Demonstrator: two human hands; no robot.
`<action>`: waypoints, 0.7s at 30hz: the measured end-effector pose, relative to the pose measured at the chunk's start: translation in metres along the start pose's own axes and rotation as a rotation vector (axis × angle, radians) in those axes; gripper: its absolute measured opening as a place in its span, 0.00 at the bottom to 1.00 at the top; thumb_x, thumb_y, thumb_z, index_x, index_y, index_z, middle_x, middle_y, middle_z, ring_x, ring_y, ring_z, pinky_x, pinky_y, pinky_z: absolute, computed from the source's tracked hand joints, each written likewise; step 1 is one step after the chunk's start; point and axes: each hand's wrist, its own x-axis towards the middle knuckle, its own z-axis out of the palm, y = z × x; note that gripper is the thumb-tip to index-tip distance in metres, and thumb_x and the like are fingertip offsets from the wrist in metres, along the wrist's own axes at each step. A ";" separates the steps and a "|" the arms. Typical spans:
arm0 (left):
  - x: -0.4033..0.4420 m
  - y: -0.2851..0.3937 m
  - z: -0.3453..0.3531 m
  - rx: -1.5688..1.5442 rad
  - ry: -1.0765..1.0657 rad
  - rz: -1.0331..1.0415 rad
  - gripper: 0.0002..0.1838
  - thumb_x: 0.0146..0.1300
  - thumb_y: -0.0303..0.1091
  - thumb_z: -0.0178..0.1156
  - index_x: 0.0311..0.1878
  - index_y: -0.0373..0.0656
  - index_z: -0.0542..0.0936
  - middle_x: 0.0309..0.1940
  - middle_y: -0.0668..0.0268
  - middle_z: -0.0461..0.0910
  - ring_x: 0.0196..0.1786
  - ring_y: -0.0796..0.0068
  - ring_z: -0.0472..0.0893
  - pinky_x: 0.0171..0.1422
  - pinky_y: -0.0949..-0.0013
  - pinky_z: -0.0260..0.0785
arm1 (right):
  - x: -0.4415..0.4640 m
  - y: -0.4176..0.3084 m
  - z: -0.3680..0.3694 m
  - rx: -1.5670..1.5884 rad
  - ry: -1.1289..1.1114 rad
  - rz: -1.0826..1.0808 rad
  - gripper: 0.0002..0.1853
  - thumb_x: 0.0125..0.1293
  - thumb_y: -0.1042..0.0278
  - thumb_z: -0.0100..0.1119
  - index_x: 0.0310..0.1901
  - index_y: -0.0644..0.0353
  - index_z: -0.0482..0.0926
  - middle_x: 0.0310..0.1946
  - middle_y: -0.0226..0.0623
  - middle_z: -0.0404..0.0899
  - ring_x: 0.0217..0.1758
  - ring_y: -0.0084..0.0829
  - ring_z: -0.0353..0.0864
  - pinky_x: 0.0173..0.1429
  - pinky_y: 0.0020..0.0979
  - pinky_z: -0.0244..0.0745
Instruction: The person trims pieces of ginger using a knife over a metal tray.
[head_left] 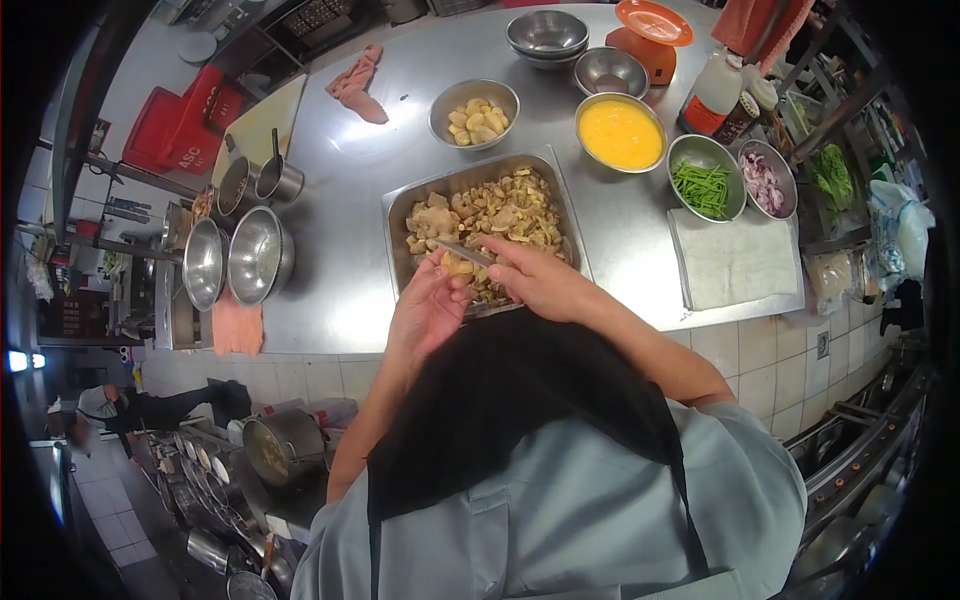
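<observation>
My right hand (540,280) grips a small knife (462,251), its blade pointing left across a tray. Just below the blade, my left hand (432,305) pinches a yellowish piece of ginger (457,266), partly hidden by the fingers. Both hands are over the near side of the deep metal tray (578,245). The tray is full of knobbly, brownish ginger (510,210) and scraps. Beyond it, a metal bowl (436,125) holds smooth yellow peeled pieces (478,122).
To the right stand bowls of yellow liquid (620,133), cut green vegetables (702,190) and sliced onion (762,182), near a folded white cloth (735,258). An orange scale (645,55) is at the back. Steel bowls (258,255) sit left. Another person (150,408) is at far left.
</observation>
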 end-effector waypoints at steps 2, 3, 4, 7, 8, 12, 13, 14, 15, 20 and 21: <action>0.000 -0.001 -0.008 -0.020 -0.006 -0.010 0.21 0.77 0.26 0.55 0.71 0.43 0.70 0.56 0.62 0.81 0.45 0.75 0.79 0.52 0.71 0.75 | 0.004 0.006 0.005 -0.054 -0.001 -0.056 0.31 0.83 0.59 0.52 0.80 0.63 0.62 0.37 0.35 0.78 0.38 0.23 0.75 0.44 0.30 0.74; 0.000 -0.001 -0.008 -0.014 0.016 -0.015 0.20 0.77 0.25 0.55 0.70 0.42 0.71 0.54 0.62 0.81 0.46 0.75 0.80 0.52 0.71 0.75 | 0.005 0.006 0.007 -0.069 0.002 -0.077 0.31 0.81 0.59 0.53 0.79 0.64 0.63 0.46 0.42 0.78 0.47 0.31 0.77 0.53 0.33 0.74; 0.000 0.000 -0.007 -0.009 0.037 -0.019 0.20 0.77 0.25 0.56 0.70 0.42 0.72 0.53 0.63 0.81 0.46 0.74 0.80 0.52 0.71 0.75 | 0.006 0.005 0.008 -0.085 0.005 -0.098 0.31 0.80 0.59 0.54 0.78 0.65 0.64 0.54 0.50 0.79 0.57 0.39 0.79 0.62 0.37 0.73; -0.002 -0.001 0.005 0.095 0.104 0.026 0.21 0.76 0.24 0.59 0.69 0.41 0.73 0.50 0.63 0.83 0.48 0.73 0.83 0.53 0.70 0.77 | 0.007 0.001 0.009 -0.062 -0.011 -0.110 0.31 0.78 0.61 0.56 0.77 0.65 0.65 0.64 0.57 0.78 0.67 0.47 0.80 0.71 0.40 0.73; -0.003 -0.001 0.008 0.106 0.075 0.030 0.21 0.75 0.24 0.59 0.69 0.41 0.73 0.49 0.62 0.83 0.48 0.72 0.83 0.54 0.70 0.77 | 0.007 0.000 0.009 -0.042 -0.022 -0.106 0.31 0.78 0.61 0.57 0.76 0.65 0.65 0.64 0.57 0.78 0.68 0.47 0.80 0.71 0.40 0.73; -0.001 -0.004 0.010 0.158 0.030 0.096 0.19 0.75 0.24 0.61 0.67 0.39 0.75 0.48 0.61 0.84 0.48 0.71 0.84 0.54 0.68 0.78 | 0.010 0.006 0.010 0.037 -0.037 -0.143 0.31 0.78 0.62 0.57 0.77 0.65 0.64 0.64 0.58 0.78 0.67 0.47 0.80 0.71 0.41 0.73; -0.001 -0.006 0.009 0.172 0.037 0.123 0.19 0.75 0.24 0.61 0.67 0.38 0.75 0.48 0.61 0.84 0.48 0.70 0.84 0.54 0.68 0.78 | 0.007 0.001 0.010 0.043 -0.035 -0.141 0.31 0.79 0.61 0.57 0.77 0.65 0.64 0.64 0.57 0.79 0.67 0.47 0.80 0.71 0.41 0.73; -0.001 -0.006 0.008 0.190 0.032 0.136 0.19 0.75 0.25 0.61 0.66 0.38 0.76 0.48 0.60 0.84 0.47 0.70 0.84 0.54 0.68 0.78 | 0.005 -0.002 0.009 0.050 -0.034 -0.138 0.31 0.79 0.61 0.57 0.77 0.65 0.64 0.64 0.57 0.79 0.67 0.47 0.80 0.71 0.41 0.73; -0.002 -0.005 0.009 0.209 0.026 0.149 0.18 0.75 0.25 0.62 0.66 0.37 0.76 0.48 0.60 0.84 0.47 0.70 0.84 0.53 0.69 0.78 | 0.006 -0.001 0.010 0.031 -0.021 -0.161 0.30 0.79 0.61 0.56 0.77 0.65 0.64 0.64 0.57 0.79 0.67 0.46 0.80 0.71 0.40 0.73; -0.005 -0.003 0.015 0.320 0.037 0.219 0.17 0.74 0.24 0.62 0.63 0.36 0.76 0.48 0.59 0.84 0.46 0.71 0.84 0.53 0.68 0.78 | 0.013 0.011 0.010 0.033 -0.045 -0.201 0.28 0.79 0.62 0.56 0.77 0.62 0.66 0.64 0.55 0.79 0.67 0.43 0.80 0.72 0.39 0.71; -0.005 -0.002 0.015 0.333 0.028 0.218 0.16 0.74 0.23 0.62 0.63 0.35 0.76 0.48 0.59 0.84 0.46 0.71 0.83 0.53 0.68 0.78 | 0.012 0.004 0.007 0.046 -0.060 -0.149 0.28 0.80 0.62 0.56 0.76 0.60 0.67 0.59 0.52 0.80 0.62 0.40 0.81 0.67 0.37 0.73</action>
